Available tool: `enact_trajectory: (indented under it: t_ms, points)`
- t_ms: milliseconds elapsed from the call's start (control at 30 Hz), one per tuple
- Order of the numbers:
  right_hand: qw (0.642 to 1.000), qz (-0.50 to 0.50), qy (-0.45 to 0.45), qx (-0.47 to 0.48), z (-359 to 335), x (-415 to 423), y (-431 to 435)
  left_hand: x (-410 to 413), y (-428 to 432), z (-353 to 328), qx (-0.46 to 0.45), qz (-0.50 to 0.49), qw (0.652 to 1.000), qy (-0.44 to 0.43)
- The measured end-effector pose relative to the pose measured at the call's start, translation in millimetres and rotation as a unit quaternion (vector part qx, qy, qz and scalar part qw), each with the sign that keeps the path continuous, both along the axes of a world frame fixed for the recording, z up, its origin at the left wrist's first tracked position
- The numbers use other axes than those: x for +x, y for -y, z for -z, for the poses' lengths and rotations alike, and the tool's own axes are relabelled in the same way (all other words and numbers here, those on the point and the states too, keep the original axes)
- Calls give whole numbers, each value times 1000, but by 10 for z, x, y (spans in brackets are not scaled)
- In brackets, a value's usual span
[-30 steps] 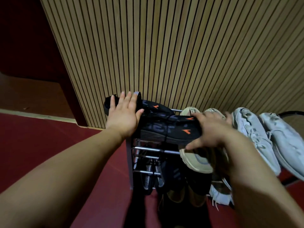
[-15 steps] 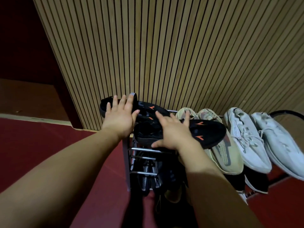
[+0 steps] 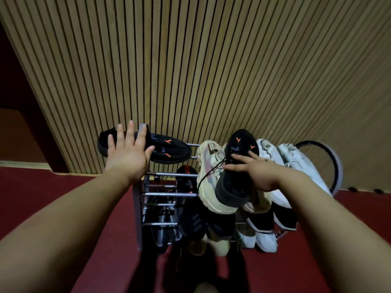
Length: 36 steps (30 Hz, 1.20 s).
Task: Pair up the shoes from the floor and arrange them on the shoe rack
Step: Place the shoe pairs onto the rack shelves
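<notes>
A metal shoe rack (image 3: 169,194) stands against the slatted wall. On its top left a black shoe with orange marks (image 3: 169,152) lies crosswise. My left hand (image 3: 129,154) is spread flat over its heel end, fingers straight. The matching black shoe (image 3: 237,166) sits toe toward the wall, on top of the beige shoes (image 3: 208,176). My right hand (image 3: 254,172) rests on it with straight fingers; whether the thumb grips is hidden. A pair of white shoes (image 3: 281,163) lies at the top right.
Lower shelves hold grey, black, beige and white shoes (image 3: 262,235). A round black-rimmed object (image 3: 330,163) leans on the wall right of the rack. Red floor (image 3: 63,187) spreads to the left and front.
My right hand has turned the second black shoe from lying crosswise to pointing at the wall and shifted it right onto the beige shoes. My left hand has stayed on the first shoe.
</notes>
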State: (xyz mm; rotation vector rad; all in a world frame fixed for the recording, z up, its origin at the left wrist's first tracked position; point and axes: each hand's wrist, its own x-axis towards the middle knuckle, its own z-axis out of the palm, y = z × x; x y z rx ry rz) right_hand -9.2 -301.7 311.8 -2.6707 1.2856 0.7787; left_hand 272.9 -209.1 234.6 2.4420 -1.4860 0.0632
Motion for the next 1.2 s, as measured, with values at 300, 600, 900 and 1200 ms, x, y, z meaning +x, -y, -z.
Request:
enact_trajectory:
  t_ms: [300, 600, 900, 1200]
  points:
    - [900, 341, 271, 5, 459, 446, -323, 5, -32, -41, 23, 0, 1000, -19]
    - [933, 233, 241, -133, 458, 24, -302, 5, -21, -43, 11, 11, 999, -42]
    - [955, 158, 188, -164, 246, 695, -67, 45, -36, -33, 5, 26, 997, -70]
    - [991, 48, 125, -24, 809, 2127, 520, 84, 0, -51, 49, 43, 995, -79]
